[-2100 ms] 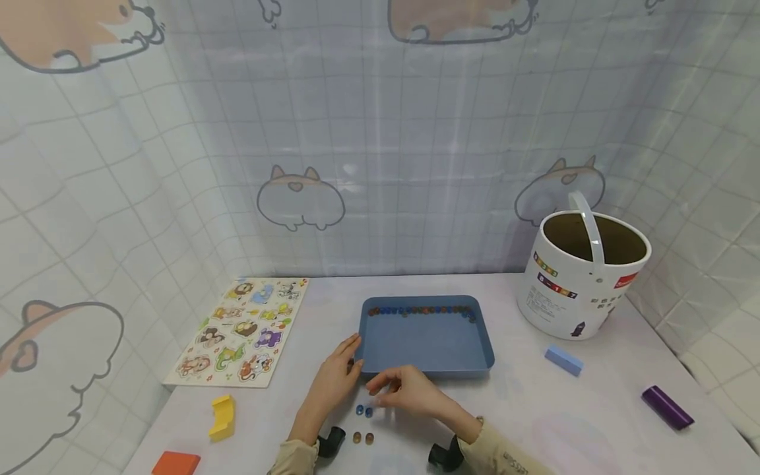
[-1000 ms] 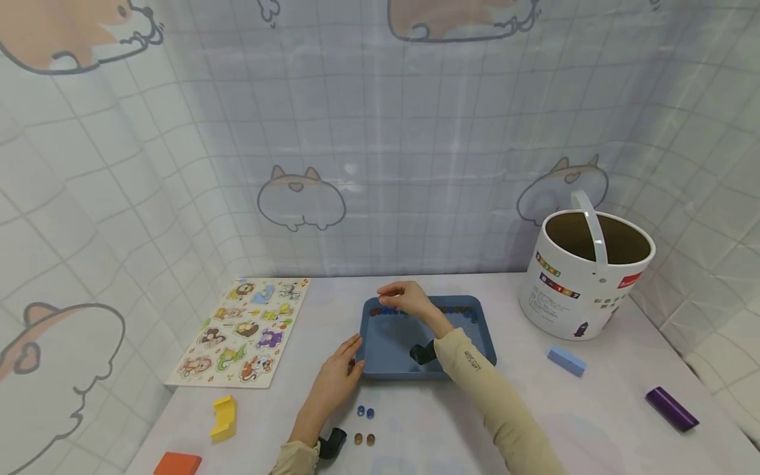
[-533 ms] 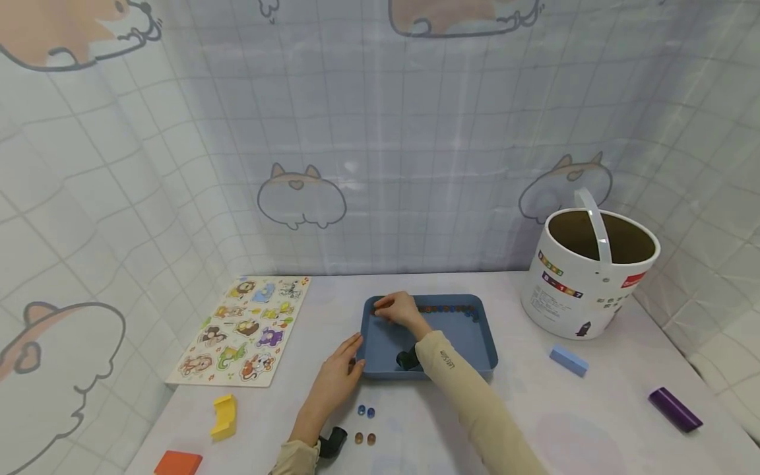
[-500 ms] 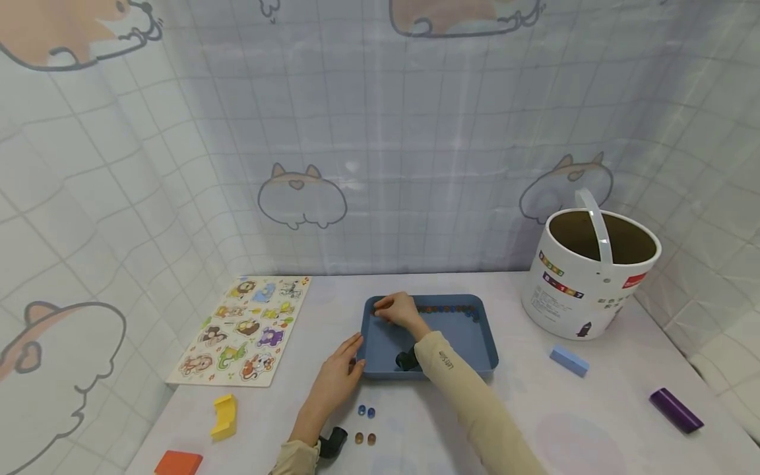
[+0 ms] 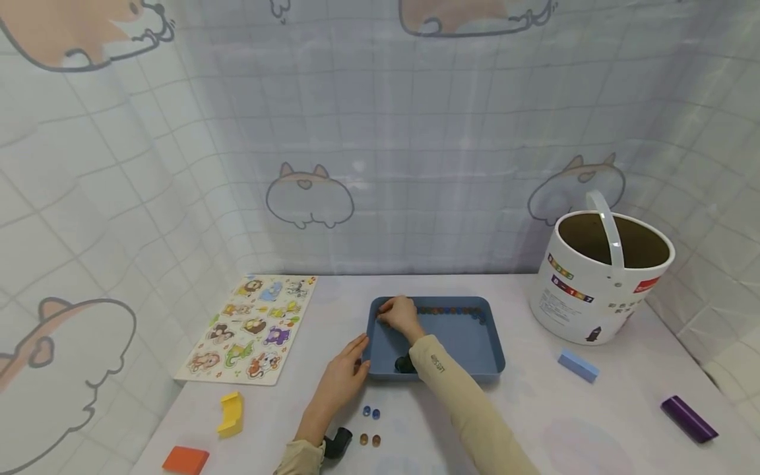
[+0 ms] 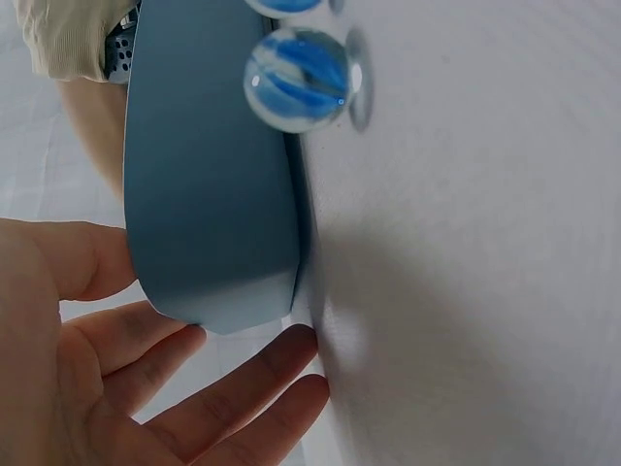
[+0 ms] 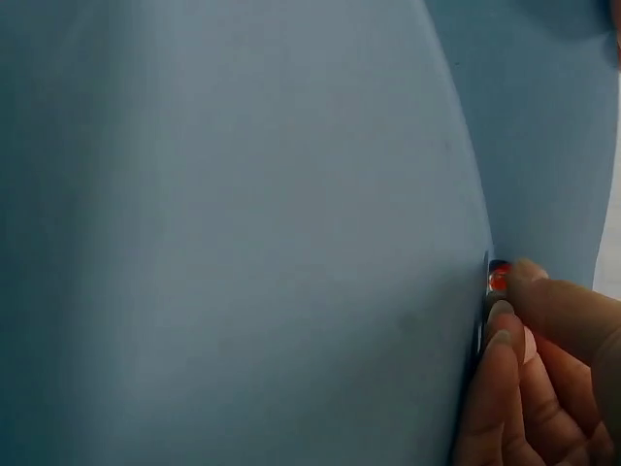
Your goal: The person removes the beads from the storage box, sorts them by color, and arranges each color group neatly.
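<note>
In the head view, my right hand (image 5: 401, 318) reaches into the back left corner of a shallow blue tray (image 5: 451, 343). The right wrist view shows its thumb and fingertips pinching a small glass marble (image 7: 499, 280) with red in it, low against the tray wall. A row of marbles (image 5: 448, 310) lines the tray's back wall, partly hidden behind this hand. At the front left corner my left hand (image 5: 340, 382) touches the tray with extended fingers; its thumb lies at the wall in the left wrist view. Blue-swirled marbles (image 6: 296, 80) lie beside the tray's front.
Two brownish marbles (image 5: 364, 439) lie nearer me. On the left are an animal puzzle board (image 5: 246, 330), a yellow block (image 5: 230, 414) and an orange block (image 5: 186, 460). A white bucket (image 5: 584, 297), a light blue block (image 5: 578, 365) and a purple block (image 5: 689, 419) stand right.
My right hand has gone from above the table marbles over the tray to its back left corner, down against the wall. The left hand has stayed at the tray's front left corner.
</note>
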`<state>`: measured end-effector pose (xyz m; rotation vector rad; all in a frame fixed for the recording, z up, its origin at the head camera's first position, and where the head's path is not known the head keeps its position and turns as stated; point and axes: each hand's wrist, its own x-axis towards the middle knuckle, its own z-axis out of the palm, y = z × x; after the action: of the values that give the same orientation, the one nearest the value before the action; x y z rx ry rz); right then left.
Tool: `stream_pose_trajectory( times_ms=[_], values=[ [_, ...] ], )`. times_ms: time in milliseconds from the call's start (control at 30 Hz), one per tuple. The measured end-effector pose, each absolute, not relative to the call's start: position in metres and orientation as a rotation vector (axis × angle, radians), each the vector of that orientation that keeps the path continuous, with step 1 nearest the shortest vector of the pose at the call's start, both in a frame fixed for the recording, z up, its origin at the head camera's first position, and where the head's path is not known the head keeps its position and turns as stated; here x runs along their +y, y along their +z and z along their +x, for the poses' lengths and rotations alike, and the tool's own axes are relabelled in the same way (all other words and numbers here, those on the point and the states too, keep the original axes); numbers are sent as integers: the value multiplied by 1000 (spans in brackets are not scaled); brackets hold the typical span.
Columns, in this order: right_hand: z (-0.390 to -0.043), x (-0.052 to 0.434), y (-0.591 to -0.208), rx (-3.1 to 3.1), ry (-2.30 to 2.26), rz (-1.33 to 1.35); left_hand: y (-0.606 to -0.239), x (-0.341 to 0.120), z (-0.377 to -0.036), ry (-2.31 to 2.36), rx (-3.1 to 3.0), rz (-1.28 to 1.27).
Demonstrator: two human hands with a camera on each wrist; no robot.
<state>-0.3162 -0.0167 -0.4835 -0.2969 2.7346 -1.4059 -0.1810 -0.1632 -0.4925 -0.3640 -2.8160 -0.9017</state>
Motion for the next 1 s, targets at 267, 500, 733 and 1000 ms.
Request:
stream_pose_trajectory(
  times_ms=[267, 500, 733, 1000],
  values=[
    [-318, -14, -484, 2797, -1277, -364, -494, -160, -181, -908, -2803, -391],
    [-324, -6, -481, 2507, -1506, -393, -494, -162, -180, -902, -2815, -362],
    [-321, 13, -458, 2329, -1669, -419, -493, -161, -180, -886, -2809, -348],
    [-303, 34, -437, 2241, -1739, -481, -493, -162, -181, -897, -2814, -351]
  ],
)
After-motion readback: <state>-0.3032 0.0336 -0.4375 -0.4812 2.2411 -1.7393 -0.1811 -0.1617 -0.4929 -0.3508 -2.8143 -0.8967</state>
